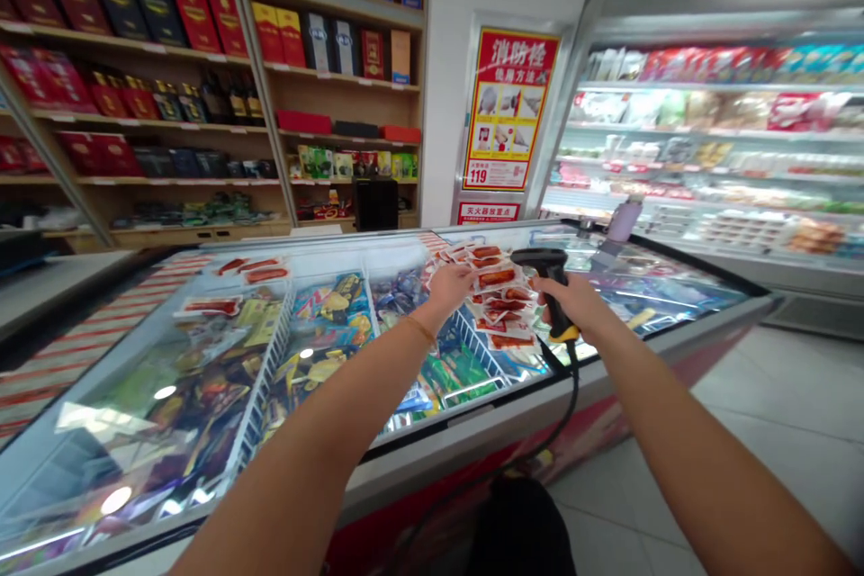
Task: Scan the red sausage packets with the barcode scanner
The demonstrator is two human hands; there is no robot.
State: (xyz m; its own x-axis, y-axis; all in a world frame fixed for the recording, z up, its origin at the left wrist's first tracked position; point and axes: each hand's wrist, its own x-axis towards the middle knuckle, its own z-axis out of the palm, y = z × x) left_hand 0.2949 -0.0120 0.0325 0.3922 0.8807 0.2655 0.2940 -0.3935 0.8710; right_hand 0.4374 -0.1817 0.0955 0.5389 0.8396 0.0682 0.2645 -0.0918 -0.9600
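In the head view, my right hand (577, 301) is wrapped round the grip of a black and yellow barcode scanner (544, 261). The scanner's head points left, over a pile of clear packets with reddish-brown sausages (503, 319) on the freezer's glass top. My left hand (451, 288) is at the left side of this pile, its fingers closed at the edge of a sausage packet (496, 277). A few more sausage packets (212, 306) lie apart on the glass at the left.
The chest freezer (465, 421) holds bagged goods between white wire dividers (260, 387). A black cable (572, 396) hangs from the scanner down its front. A pale purple bottle (625, 218) stands at the far right corner. Behind are shelves of boxes (195, 18) and a lit display fridge (708, 126).
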